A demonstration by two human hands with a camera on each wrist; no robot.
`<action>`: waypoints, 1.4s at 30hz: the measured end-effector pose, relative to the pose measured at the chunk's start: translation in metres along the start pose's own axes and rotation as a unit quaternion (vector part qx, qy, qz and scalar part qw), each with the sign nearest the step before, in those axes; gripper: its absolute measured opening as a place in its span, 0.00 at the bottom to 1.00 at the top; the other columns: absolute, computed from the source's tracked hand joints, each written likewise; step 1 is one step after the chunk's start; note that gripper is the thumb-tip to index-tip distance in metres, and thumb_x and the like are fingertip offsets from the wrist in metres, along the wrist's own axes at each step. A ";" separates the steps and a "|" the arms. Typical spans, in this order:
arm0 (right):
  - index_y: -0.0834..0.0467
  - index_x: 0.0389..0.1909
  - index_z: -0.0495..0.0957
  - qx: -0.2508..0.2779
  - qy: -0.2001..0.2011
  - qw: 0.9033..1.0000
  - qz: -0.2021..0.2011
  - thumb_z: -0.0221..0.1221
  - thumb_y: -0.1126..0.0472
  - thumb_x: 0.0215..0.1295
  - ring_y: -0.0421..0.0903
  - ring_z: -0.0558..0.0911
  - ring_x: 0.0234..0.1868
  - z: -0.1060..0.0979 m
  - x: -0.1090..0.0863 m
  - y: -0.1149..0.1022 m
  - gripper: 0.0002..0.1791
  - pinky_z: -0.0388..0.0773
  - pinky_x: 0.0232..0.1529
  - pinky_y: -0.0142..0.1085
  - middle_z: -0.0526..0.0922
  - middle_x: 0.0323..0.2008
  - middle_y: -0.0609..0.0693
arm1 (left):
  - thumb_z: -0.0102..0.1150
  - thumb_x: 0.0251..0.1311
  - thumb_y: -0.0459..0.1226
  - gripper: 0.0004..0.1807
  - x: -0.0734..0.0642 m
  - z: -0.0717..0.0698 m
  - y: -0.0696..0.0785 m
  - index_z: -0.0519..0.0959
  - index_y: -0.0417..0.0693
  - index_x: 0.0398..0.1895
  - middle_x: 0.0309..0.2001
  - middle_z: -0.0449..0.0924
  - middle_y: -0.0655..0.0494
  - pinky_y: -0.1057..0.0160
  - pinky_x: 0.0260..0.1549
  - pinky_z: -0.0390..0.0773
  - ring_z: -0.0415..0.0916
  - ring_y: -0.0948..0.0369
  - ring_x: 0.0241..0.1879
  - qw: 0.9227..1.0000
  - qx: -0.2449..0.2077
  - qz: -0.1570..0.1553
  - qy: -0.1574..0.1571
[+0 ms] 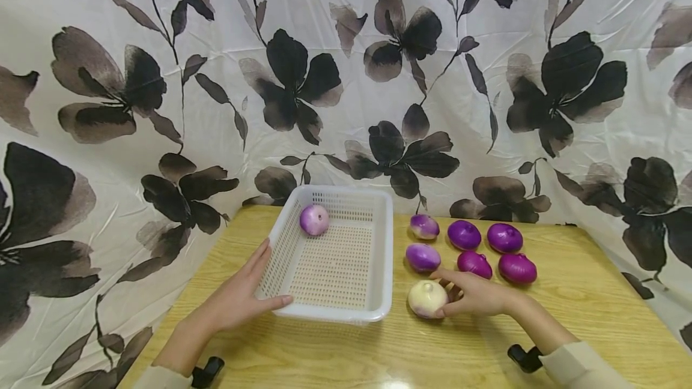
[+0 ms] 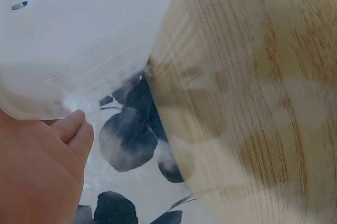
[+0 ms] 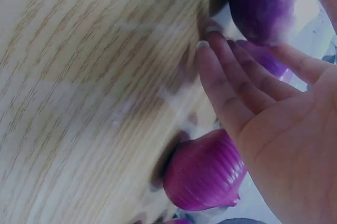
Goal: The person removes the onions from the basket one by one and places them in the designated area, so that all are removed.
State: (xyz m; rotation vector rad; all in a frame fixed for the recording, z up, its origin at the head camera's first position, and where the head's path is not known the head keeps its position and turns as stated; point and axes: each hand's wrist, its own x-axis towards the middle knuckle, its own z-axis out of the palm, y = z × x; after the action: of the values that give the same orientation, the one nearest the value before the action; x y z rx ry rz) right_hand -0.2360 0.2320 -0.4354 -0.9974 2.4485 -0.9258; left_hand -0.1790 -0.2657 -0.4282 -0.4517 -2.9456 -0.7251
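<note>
A white perforated plastic basket [image 1: 381, 257] stands on the table, with a purple-and-white onion [image 1: 314, 220] in its far left part. My left hand [image 1: 238, 300] rests against the basket's near left corner, thumb along the front rim and fingers extended by the left wall. In the left wrist view, two fingertips [image 2: 78, 124] show right at the rim. My right hand [image 1: 476, 294] reaches to a pale onion with a purple base [image 1: 427, 299], thumb and forefinger at its right side. Extended fingers [image 3: 227, 84] show beside this onion [image 3: 263, 5] in the right wrist view.
Behind the right hand sit several purple onions in rows, among them a light purple onion [image 1: 423, 257], a magenta onion [image 1: 518, 268] and a dark purple onion [image 1: 505, 238]. The wooden table [image 1: 324, 356] ends at a floral cloth [image 1: 346, 107] at the back.
</note>
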 end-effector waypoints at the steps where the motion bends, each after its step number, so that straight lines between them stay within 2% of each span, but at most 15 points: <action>1: 0.60 0.66 0.71 0.002 -0.002 1.000 -0.001 0.71 0.49 0.63 0.47 0.82 0.47 -0.001 0.000 -0.001 0.35 0.83 0.49 0.43 0.81 0.51 0.56 | 0.61 0.54 0.73 0.68 0.000 0.000 0.000 0.44 0.37 0.82 0.84 0.32 0.51 0.35 0.71 0.58 0.46 0.39 0.78 1.000 0.000 0.000 0.000; 8: 0.64 0.67 0.69 0.010 -0.012 1.000 -0.003 0.69 0.51 0.66 0.49 0.85 0.48 -0.005 -0.006 -0.003 0.35 0.84 0.50 0.43 0.81 0.52 0.58 | 0.61 0.54 0.72 0.68 0.000 -0.001 -0.001 0.43 0.38 0.82 0.84 0.32 0.51 0.34 0.70 0.58 0.47 0.39 0.78 1.000 -0.001 0.001 0.001; 13: 0.67 0.68 0.69 -0.002 -0.001 1.000 -0.002 0.68 0.51 0.67 0.50 0.85 0.46 -0.012 -0.013 -0.008 0.36 0.84 0.49 0.44 0.80 0.52 0.58 | 0.61 0.55 0.72 0.68 0.000 -0.001 0.000 0.43 0.38 0.82 0.84 0.32 0.51 0.34 0.71 0.58 0.47 0.39 0.78 1.000 -0.001 0.004 0.003; 18: 0.64 0.67 0.70 -0.023 0.014 1.000 0.012 0.65 0.49 0.70 0.56 0.81 0.50 -0.025 -0.018 -0.018 0.33 0.83 0.51 0.46 0.79 0.54 0.58 | 0.60 0.55 0.72 0.67 0.000 -0.002 0.002 0.44 0.37 0.82 0.84 0.32 0.50 0.35 0.71 0.57 0.46 0.39 0.79 1.000 0.001 0.005 0.004; 23: 0.61 0.67 0.71 -0.050 0.037 0.998 0.005 0.64 0.47 0.71 0.51 0.80 0.50 -0.039 -0.020 -0.028 0.32 0.83 0.51 0.45 0.80 0.54 0.55 | 0.60 0.55 0.72 0.67 -0.001 -0.003 0.003 0.44 0.36 0.82 0.84 0.33 0.49 0.35 0.71 0.57 0.46 0.38 0.78 1.000 0.001 0.005 0.002; 27: 0.61 0.67 0.71 -0.059 0.043 0.997 -0.001 0.64 0.47 0.71 0.49 0.81 0.51 -0.048 -0.020 -0.036 0.32 0.84 0.52 0.46 0.80 0.57 0.56 | 0.60 0.55 0.72 0.67 -0.002 -0.003 0.004 0.44 0.37 0.82 0.84 0.32 0.49 0.34 0.70 0.58 0.46 0.38 0.78 1.000 -0.004 0.002 -0.001; 31: 0.60 0.67 0.72 -0.068 0.045 0.997 -0.002 0.63 0.47 0.71 0.47 0.81 0.51 -0.055 -0.015 -0.046 0.31 0.84 0.52 0.46 0.80 0.59 0.56 | 0.60 0.55 0.72 0.67 -0.002 -0.002 0.004 0.44 0.37 0.82 0.84 0.32 0.49 0.34 0.70 0.59 0.46 0.38 0.78 1.000 -0.005 0.000 -0.003; 34: 0.61 0.68 0.72 -0.079 0.049 0.996 -0.012 0.63 0.47 0.72 0.50 0.82 0.52 -0.059 -0.010 -0.052 0.31 0.84 0.52 0.45 0.80 0.59 0.55 | 0.61 0.55 0.72 0.68 -0.001 -0.001 0.004 0.44 0.37 0.82 0.84 0.32 0.50 0.34 0.70 0.59 0.46 0.39 0.78 1.000 -0.005 -0.002 -0.002; 42: 0.63 0.67 0.73 -0.076 0.064 0.994 -0.050 0.61 0.52 0.74 0.54 0.82 0.55 -0.062 0.014 -0.068 0.27 0.82 0.55 0.52 0.80 0.61 0.57 | 0.60 0.54 0.73 0.68 -0.001 -0.001 0.001 0.44 0.37 0.82 0.84 0.31 0.52 0.35 0.71 0.58 0.46 0.40 0.79 1.000 -0.007 -0.007 -0.004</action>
State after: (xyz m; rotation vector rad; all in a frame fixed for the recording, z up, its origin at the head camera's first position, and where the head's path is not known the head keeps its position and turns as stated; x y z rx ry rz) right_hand -0.2442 0.2125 -0.3445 -1.1554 2.6310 -0.8697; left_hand -0.1779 -0.2652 -0.4271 -0.4375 -2.9545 -0.7490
